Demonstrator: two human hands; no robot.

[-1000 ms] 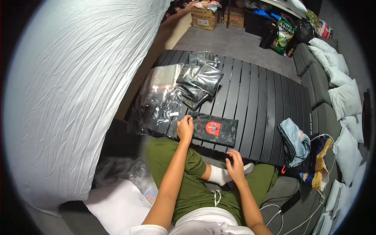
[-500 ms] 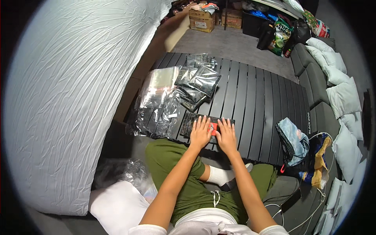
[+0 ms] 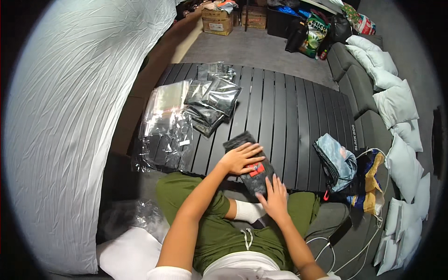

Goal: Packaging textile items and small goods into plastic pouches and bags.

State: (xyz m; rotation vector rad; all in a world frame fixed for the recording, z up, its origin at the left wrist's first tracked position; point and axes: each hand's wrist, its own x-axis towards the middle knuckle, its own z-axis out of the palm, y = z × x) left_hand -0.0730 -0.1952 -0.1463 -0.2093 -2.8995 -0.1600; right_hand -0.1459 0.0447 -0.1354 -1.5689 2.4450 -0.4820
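Note:
A dark, mottled folded cloth (image 3: pixel 248 138) with a red printed patch lies aslant at the near edge of the slatted table. My left hand (image 3: pixel 240 159) rests flat across its upper part, fingers stretched out beside the red patch. At the cloth's near end, my right hand (image 3: pixel 275 197) touches the corner with its fingers extended and thumb apart. Farther left on the table is a pile of clear-bagged dark folded items (image 3: pixel 215 98). Next to that pile lies a stack of flat clear plastic bags (image 3: pixel 171 100).
The black slatted table (image 3: pixel 291 116) stretches ahead. On its right side sits a blue folded cloth (image 3: pixel 337 158), near a blue-and-yellow bag (image 3: pixel 373 182) and a white cable (image 3: pixel 354 254). A grey sofa with white pillows (image 3: pixel 402 109) lines the right; a grey sheet (image 3: pixel 70 140) hangs left.
The folded cloth has turned from lying crosswise to aslant, its far end now up-left. My left hand has moved to its upper part, my right hand down to its near corner. The view has shifted.

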